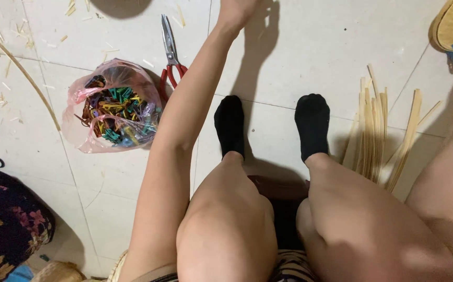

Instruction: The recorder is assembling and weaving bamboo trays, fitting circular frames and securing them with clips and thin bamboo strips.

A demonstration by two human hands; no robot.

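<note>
The left hand reaches out over the pale tiled floor toward twelve o'clock, its fingers cut off by the top edge, so whether it is loose or clenched I cannot tell; it seems to grasp nothing that shows; the right hand is out of view, only that forearm crossing the frame at three o'clock. Nearest the left hand, at about eleven o'clock of the view, lie the red-handled scissors flat on the floor, well apart from the wrist and just beside the pink plastic bag; their long axis runs nearly straight up the view, blades pointing to twelve o'clock, handles toward six and partly tucked behind the bag. I judge them stiff, fairly heavy for their kind, sharp at the tip, best taken by the red loops rather than the bare steel. The bag, at nine o'clock of the black-socked feet, sags open and holds coloured clips; it looks soft, light, likely to spill if lifted by one side. At three o'clock a bundle of thin bamboo strips lies fanned, ends toward twelve; one long strip curves at ten o'clock among shavings.
</note>
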